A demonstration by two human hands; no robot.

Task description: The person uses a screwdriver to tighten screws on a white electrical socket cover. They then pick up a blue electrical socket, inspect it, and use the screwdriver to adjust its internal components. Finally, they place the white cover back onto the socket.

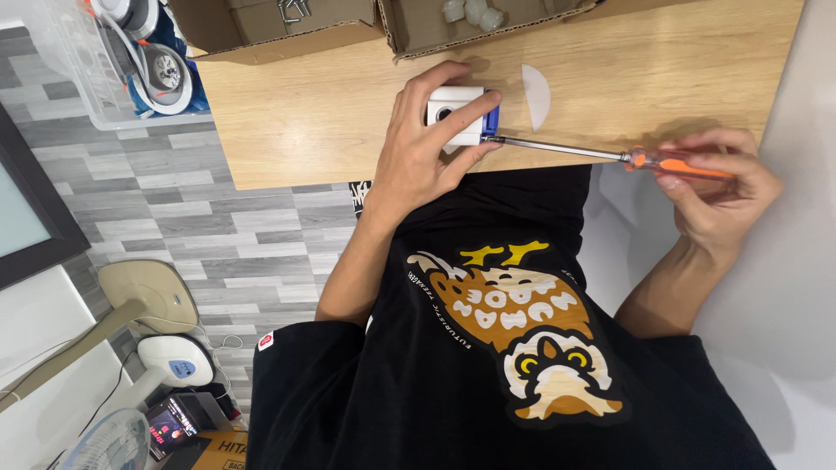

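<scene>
Taking the white block (456, 113) as the landmark: far to its left, off the desk (331, 113), a clear bin (78, 61) holds tape rolls, and below that a fan (104, 439) stands on the grey floor. Just up and left of the block sits a cardboard box (261, 30) with metal parts inside; a second box (453, 22) directly above the block holds pale plastic pieces.

The left hand (427, 148) is clenched around the block, pinning it on the desk near the front edge, thumb under and fingers over its top. A blue piece shows at the block's right side. Right of the block lies a white half-disc (537, 94). The screwdriver (601, 155) runs from the block's right face out to the right hand (718, 178), which is closed on the orange handle.

Judging by this, the tip is seated at the block and the screw work is under way, not finished; the half-disc looks unfitted.

The screw itself, the tool tip and the block's far side are hidden, and both boxes are cut off at the top.
</scene>
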